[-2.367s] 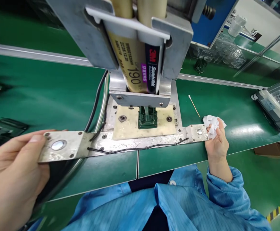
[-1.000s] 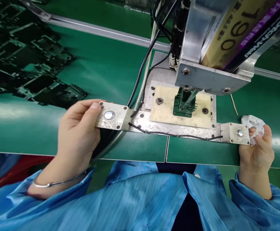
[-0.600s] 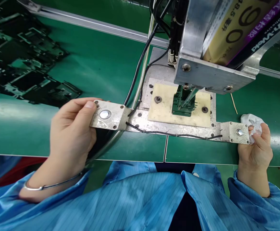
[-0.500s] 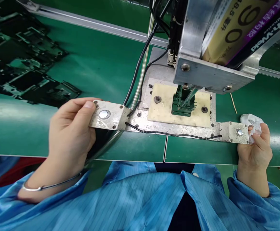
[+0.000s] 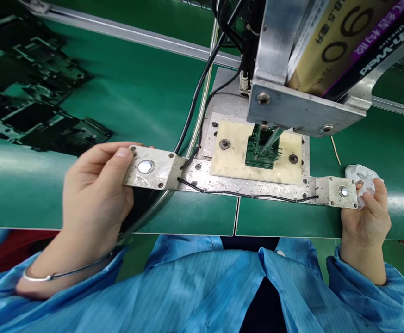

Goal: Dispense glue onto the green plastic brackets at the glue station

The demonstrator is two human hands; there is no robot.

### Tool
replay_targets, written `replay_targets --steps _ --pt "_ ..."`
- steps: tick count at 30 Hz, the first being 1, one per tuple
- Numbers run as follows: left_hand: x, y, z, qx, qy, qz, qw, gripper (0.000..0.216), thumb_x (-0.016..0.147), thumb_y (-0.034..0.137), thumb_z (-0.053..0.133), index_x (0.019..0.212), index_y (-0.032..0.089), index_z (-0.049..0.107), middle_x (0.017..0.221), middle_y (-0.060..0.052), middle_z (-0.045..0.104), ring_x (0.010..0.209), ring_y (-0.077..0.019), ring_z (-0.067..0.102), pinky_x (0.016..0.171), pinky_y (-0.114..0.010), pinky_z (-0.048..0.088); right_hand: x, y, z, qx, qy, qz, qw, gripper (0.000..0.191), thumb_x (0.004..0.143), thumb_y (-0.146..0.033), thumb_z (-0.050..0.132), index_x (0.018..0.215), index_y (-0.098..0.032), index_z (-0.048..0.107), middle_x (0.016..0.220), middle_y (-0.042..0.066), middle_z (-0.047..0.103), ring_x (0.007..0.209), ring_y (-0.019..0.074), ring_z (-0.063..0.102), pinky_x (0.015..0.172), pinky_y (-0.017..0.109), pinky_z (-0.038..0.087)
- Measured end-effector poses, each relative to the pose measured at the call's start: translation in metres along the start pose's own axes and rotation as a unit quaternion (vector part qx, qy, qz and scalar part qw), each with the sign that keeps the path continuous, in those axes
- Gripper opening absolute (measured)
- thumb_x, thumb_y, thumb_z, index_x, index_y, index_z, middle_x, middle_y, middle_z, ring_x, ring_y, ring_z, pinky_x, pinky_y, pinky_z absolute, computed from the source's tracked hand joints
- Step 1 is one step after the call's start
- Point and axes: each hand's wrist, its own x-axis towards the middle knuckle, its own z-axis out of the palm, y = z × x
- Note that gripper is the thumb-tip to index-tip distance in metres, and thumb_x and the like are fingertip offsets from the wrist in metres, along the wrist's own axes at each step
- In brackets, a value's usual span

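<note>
And here's the wearer in blue — a bright, satiny jacket (image 5: pixel 191 286) spread across the near side, fine darker pinstripes running down the cloth, light sliding along every crease. Look at that opening: the front parts in a wedge at the near edge, and there's a dark inner top (image 5: pixel 262 310) showing through, with another dark strip between the folds farther up. Just right of that strip, a pale round button (image 5: pixel 280 253)! Over on the left, the loose, rumpled sleeve (image 5: pixel 56 310) and a slim silvery bracelet (image 5: pixel 51 277) with a small bead — neat touch. On the right, a matching blue cuff (image 5: pixel 364 296), bunched in soft folds.
</note>
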Motion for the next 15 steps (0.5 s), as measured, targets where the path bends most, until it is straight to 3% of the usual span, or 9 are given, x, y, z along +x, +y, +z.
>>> replay_targets --steps 15 --pt "-0.0018 0.0043 0.002 0.014 0.006 -0.019 1.0 0.017 0.071 0.03 0.074 0.082 0.018 0.072 0.075 -0.003 0.073 0.067 -0.0201 0.068 0.068 -0.036 0.062 -0.0023 0.002 -0.0041 0.007 -0.018 0.006 1.0 0.033 0.064 -0.011 0.074 0.094 -0.023 0.072 0.084 0.0 0.069 0.077 0.0129 0.064 0.073 0.026 0.057"
